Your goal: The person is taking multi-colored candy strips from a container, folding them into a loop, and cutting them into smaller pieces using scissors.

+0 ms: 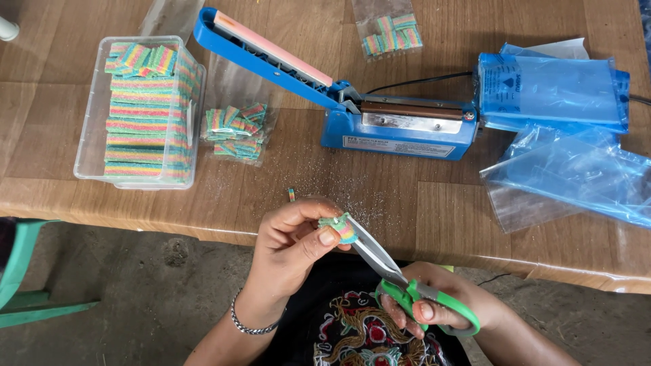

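Candy strip (pixel 339 227), rainbow-striped and sugar-coated, sits pinched between thumb and fingertips of the left hand (pixel 291 244), held over the near edge of the table (pixel 380 203). The piece is short; its long axis cannot be told for certain, as most of it is folded inside the grip.

Surface: wooden table of brown boards, with scattered sugar grains in front of the blue heat sealer (pixel 380 122). Below the table edge, bare concrete floor (pixel 149 291); a green plastic seat (pixel 20 285) at far left.

Right hand (pixel 441 308) is closed through the green handles of the scissors (pixel 407 281). Blades nearly closed on the candy strip. Scissors' long axis runs diagonally, tips pointing up-left toward the left hand, handles down-right.

Containers:
- Clear plastic tub (pixel 91 135), upper left on the table, stacked full of long rainbow candy belts (pixel 146 115) lying flat, a few loose cut pieces on top.
- Clear bag (pixel 237 125) just right of the tub, holding a heap of small cut squares.
- Second clear bag (pixel 392 30) at the top edge, with a few cut squares inside.
- Stack of blue-tinted empty plastic bags (pixel 563 135) at right, some spilling toward the near edge.

Sealer arm is raised, angled up-left; a black cord leaves the sealer to the right. One small candy offcut (pixel 291 194) lies on the table just above the left hand. Metal bracelet (pixel 247 325) on the left wrist.
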